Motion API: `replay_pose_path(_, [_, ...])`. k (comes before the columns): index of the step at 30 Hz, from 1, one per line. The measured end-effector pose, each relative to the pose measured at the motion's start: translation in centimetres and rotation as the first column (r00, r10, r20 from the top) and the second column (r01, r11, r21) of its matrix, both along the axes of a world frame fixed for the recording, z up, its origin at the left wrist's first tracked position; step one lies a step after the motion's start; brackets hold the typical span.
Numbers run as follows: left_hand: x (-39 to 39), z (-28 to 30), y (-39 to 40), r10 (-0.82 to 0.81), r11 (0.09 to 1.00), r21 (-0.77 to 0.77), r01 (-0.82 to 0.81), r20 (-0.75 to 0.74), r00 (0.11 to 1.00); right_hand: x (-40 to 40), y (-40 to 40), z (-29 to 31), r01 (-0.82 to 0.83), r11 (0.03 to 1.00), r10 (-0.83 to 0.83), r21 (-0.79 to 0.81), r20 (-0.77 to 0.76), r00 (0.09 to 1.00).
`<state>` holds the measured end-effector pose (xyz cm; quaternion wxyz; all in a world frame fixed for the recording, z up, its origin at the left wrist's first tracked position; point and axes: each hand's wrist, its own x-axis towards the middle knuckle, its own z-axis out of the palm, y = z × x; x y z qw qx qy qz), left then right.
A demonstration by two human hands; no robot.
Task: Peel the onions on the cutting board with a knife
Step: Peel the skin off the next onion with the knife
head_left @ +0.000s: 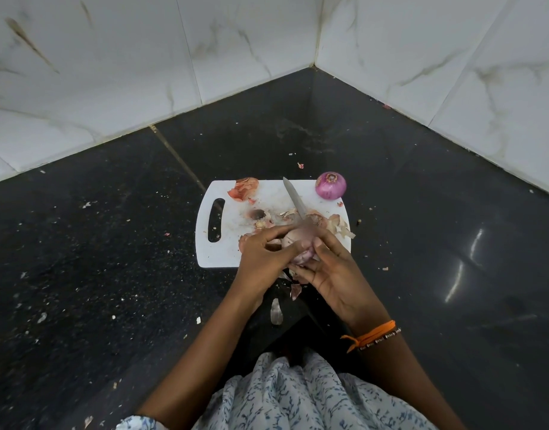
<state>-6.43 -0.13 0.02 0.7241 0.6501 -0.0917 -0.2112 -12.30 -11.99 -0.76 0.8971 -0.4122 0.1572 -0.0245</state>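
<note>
Patterned cloth [301,395] fills the bottom edge, with both bare forearms reaching forward from it; an orange thread [371,335] circles the right wrist. Both hands meet over the near edge of the board [236,193]. The left hand [262,259] cups an onion [299,240] from the left, fingers curled over its top. The right hand [332,271] closes on it from the right and also grips the knife [295,200] — its handle is hidden in the fingers, its blade rising away over the board, tip pointing to the far edge. What shows of the onion between the fingers is pale pinkish-white, partly stripped, with loose papery skin hanging under it.

Dry skins [338,225] lie scattered on the white board behind the hands, and a curl of reddish skin [243,189] sits at the far left corner. A second onion [330,185] — glossy purple, trimmed end up — rests at the far right corner. Scraps dot the dark floor [96,243] around the board.
</note>
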Motion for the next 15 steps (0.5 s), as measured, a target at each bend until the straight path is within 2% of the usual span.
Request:
replay_pose_path(2, [-0.02,0.06,-0.22,0.025,0.997,-0.065,-0.029,-0.065,0.998,0.04,0.12,-0.1,0.003,1.0,-0.003,0.004,0.021,1.0])
replay_pose_path(8, [0.14,0.1,-0.49,0.015,0.994,-0.101,-0.03,-0.143,0.99,-0.02,-0.03,-0.42,0.012,1.0,-0.013,0.027,0.034,0.999])
replay_pose_path(12, [0.03,-0.13,-0.53,0.046,0.998,-0.037,-0.052,-0.129,0.991,0.09,-0.01,-0.66,0.02,0.998,-0.021,0.056,0.015,1.0])
replay_pose_path(15, [0.1,-0.08,-0.47,0.069,0.997,-0.009,-0.072,-0.175,0.982,0.19,0.05,-0.66,0.027,0.996,-0.028,0.086,0.009,1.0])
